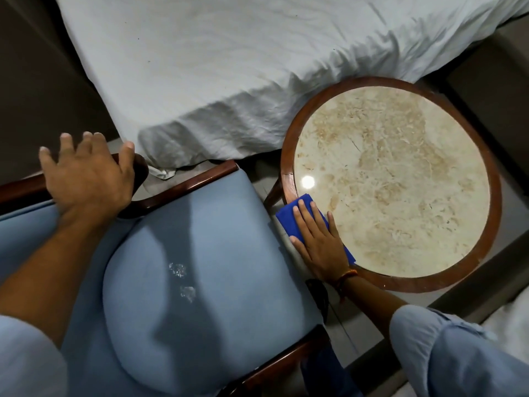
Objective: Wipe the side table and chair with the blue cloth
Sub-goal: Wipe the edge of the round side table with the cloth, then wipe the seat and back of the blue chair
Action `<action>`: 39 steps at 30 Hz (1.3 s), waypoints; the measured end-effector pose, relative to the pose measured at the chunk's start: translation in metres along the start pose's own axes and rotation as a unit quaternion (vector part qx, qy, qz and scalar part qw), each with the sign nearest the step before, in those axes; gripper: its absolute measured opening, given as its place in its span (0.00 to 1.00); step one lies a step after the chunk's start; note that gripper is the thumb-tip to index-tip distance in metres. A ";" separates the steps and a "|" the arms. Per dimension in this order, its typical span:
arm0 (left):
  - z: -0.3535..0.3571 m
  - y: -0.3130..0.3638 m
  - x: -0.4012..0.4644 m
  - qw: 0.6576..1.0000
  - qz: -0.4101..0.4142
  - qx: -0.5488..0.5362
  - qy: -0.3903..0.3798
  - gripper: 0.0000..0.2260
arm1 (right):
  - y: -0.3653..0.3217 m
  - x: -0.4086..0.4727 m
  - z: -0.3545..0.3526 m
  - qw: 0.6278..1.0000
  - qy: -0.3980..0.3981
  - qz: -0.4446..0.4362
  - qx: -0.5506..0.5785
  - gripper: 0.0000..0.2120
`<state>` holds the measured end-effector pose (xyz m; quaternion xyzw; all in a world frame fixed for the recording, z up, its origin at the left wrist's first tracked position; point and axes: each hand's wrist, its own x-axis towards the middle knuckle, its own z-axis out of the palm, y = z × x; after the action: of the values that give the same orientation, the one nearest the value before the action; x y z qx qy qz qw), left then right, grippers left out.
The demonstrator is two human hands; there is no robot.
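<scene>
The round side table (486, 233) has a beige marble top inside a dark wooden rim and stands at the right. My right hand (317, 239) lies flat on the folded blue cloth (287, 214), pressing it on the table's near-left edge. The chair (200, 282) has a blue padded seat and a dark wooden frame, and it fills the lower left. Two small whitish marks show on the seat. My left hand (86, 179) rests on the chair's wooden armrest at the left, fingers spread and holding nothing.
A bed with a wrinkled white sheet (229, 67) runs across the top, its edge hanging close to the chair and table. Grey floor (372, 325) shows between chair and table. A dark wall or panel (37, 96) stands at the left.
</scene>
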<state>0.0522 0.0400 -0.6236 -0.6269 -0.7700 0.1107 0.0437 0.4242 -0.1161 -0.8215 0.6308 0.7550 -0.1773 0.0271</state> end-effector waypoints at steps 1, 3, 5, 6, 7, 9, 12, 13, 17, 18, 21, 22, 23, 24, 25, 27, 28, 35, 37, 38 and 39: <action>0.001 -0.003 -0.003 1.000 -0.004 -0.001 -0.002 0.32 | -0.001 0.010 -0.006 1.000 0.003 -0.004 -0.004 0.33; -0.003 -0.007 -0.004 1.000 -0.014 -0.009 0.000 0.32 | -0.004 0.042 -0.024 1.000 0.013 -0.016 -0.005 0.33; -0.008 -0.011 -0.002 1.000 -0.019 -0.022 0.000 0.32 | -0.006 0.080 -0.047 0.999 0.024 -0.026 0.004 0.33; -0.009 -0.014 -0.002 1.000 -0.018 -0.025 -0.002 0.32 | -0.007 0.096 -0.056 0.999 0.028 -0.028 0.004 0.33; -0.008 -0.019 -0.002 1.000 -0.010 -0.021 -0.009 0.31 | -0.009 0.109 -0.065 0.999 0.031 -0.030 -0.002 0.33; -0.005 -0.025 -0.003 1.000 0.019 0.000 -0.023 0.30 | -0.010 0.124 -0.076 0.999 0.035 -0.029 -0.018 0.34; -0.007 -0.016 -0.005 0.999 -0.016 -0.035 0.006 0.30 | -0.003 0.132 -0.089 0.999 0.037 -0.022 -0.030 0.38; -0.010 -0.010 -0.006 0.998 -0.035 -0.056 0.023 0.31 | 0.000 0.130 -0.091 0.999 0.036 -0.020 -0.035 0.40; -0.009 0.010 -0.004 0.996 -0.023 -0.082 0.031 0.35 | 0.018 0.105 -0.087 0.998 0.030 -0.029 -0.054 0.47; -0.008 0.014 -0.003 0.996 -0.009 -0.087 0.026 0.36 | 0.024 0.099 -0.085 0.998 0.025 -0.025 -0.053 0.46; -0.004 0.027 -0.001 0.992 0.047 -0.110 0.026 0.38 | 0.049 0.090 -0.090 1.000 0.015 -0.009 -0.014 0.38; -0.002 0.031 -0.002 0.991 0.049 -0.120 0.026 0.39 | 0.059 0.089 -0.092 0.999 0.024 -0.001 0.021 0.36; -0.001 0.035 -0.004 0.990 0.036 -0.131 0.024 0.40 | 0.072 0.087 -0.094 0.997 0.039 0.013 0.065 0.35; 0.001 0.039 -0.006 0.989 0.018 -0.142 0.019 0.41 | 0.086 0.084 -0.096 0.992 0.058 0.035 0.108 0.34; 0.003 0.041 -0.007 0.988 0.006 -0.151 0.013 0.42 | 0.098 0.079 -0.097 0.985 0.076 0.063 0.144 0.32; 0.005 0.042 -0.008 0.988 -0.005 -0.157 0.006 0.43 | 0.113 0.071 -0.096 0.970 0.093 0.116 0.190 0.29; 0.005 0.040 -0.007 0.988 -0.012 -0.156 0.003 0.43 | 0.111 0.070 -0.094 0.967 0.090 0.127 0.203 0.28; -0.020 0.056 -0.001 0.990 -0.014 -0.138 -0.004 0.42 | -0.024 0.074 -0.041 0.996 -0.043 -0.043 0.067 0.32; -0.032 0.066 0.004 0.991 -0.011 -0.132 0.002 0.42 | -0.055 0.069 -0.031 0.996 -0.024 -0.088 -0.024 0.34; -0.038 0.067 0.007 0.991 -0.015 -0.129 0.011 0.41 | -0.069 0.066 -0.028 0.992 -0.019 -0.119 -0.037 0.35; -0.045 0.063 0.009 0.992 -0.021 -0.125 0.021 0.41 | -0.083 0.063 -0.025 0.986 -0.019 -0.162 -0.044 0.35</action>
<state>0.1198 0.0663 -0.5950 -0.6131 -0.7898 -0.0009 -0.0164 0.3364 -0.0606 -0.7954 0.4949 0.8535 -0.1579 0.0406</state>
